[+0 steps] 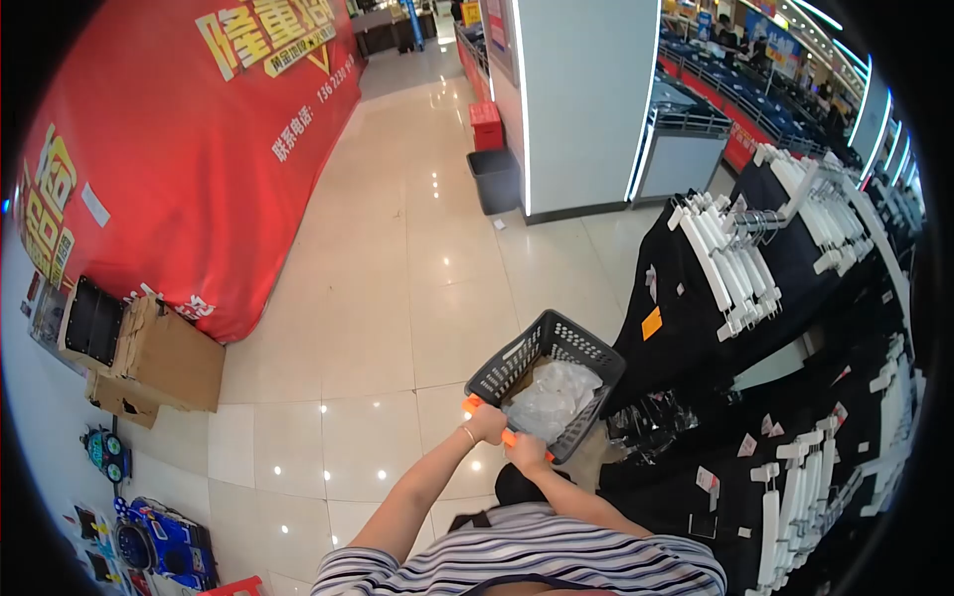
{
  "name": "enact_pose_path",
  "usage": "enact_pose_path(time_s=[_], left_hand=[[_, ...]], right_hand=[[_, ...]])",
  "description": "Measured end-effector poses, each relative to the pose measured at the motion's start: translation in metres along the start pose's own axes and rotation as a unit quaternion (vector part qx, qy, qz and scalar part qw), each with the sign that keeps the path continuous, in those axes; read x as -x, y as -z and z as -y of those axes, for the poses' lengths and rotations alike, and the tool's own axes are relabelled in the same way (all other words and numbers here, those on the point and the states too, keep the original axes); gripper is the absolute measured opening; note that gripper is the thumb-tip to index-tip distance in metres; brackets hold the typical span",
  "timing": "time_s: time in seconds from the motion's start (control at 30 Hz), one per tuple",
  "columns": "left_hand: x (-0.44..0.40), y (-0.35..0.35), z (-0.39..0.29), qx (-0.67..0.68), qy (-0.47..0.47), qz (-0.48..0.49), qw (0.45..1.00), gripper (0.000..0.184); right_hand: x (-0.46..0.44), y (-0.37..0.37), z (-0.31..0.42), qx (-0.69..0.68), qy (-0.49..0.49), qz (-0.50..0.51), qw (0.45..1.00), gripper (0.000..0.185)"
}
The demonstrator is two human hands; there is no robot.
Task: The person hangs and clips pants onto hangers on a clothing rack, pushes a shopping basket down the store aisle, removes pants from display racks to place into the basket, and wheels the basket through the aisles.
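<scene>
A dark grey perforated plastic basket (588, 348) is in front of my body, above the tiled floor. Crumpled clear plastic (556, 397) lies inside it. Both of my hands are closed on its orange handle (509, 437) at the near side. My left hand (486, 424) grips the left part, and my right hand (528, 452) grips the part to the right of it.
Black trousers on white hangers (730, 268) hang on racks at the right. Cardboard boxes (174, 358) and a blue toy vehicle (169, 541) stand at the left. Ahead are a grey bin (493, 184), a red box (486, 126), a white pillar (586, 99) and a red banner (189, 159).
</scene>
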State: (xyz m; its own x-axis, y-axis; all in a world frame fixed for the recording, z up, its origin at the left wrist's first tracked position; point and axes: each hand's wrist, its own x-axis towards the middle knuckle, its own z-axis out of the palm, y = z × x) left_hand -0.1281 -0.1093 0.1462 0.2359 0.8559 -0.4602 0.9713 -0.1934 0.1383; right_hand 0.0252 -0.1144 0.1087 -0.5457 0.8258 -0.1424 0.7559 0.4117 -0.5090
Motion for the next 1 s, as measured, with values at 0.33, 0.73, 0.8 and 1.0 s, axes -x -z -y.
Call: enact_pose_path(time_s=[0.33,0.73,0.8,1.0], left_hand=[[-0.089,0.054,0.031,0.03,-0.034,-0.063,0.997,0.02],[-0.286,0.127,0.088,0.052,-0.143,-0.173,0.973,0.018],[-0.328,0.144,0.094,0.057,-0.163,-0.166,0.971,0.018],[-0.424,0.207,0.119,0.022,-0.216,-0.114,0.969,0.018]], right_hand=[[-0.095,0.044,-0.038,0.017,-0.032,-0.01,0.999,0.024],[-0.277,0.123,-0.13,0.054,-0.099,-0.022,0.993,0.017],[-0.303,0.135,-0.144,0.039,-0.132,-0.048,0.989,0.015],[-0.382,0.159,-0.175,0.031,-0.202,-0.108,0.973,0.015]])
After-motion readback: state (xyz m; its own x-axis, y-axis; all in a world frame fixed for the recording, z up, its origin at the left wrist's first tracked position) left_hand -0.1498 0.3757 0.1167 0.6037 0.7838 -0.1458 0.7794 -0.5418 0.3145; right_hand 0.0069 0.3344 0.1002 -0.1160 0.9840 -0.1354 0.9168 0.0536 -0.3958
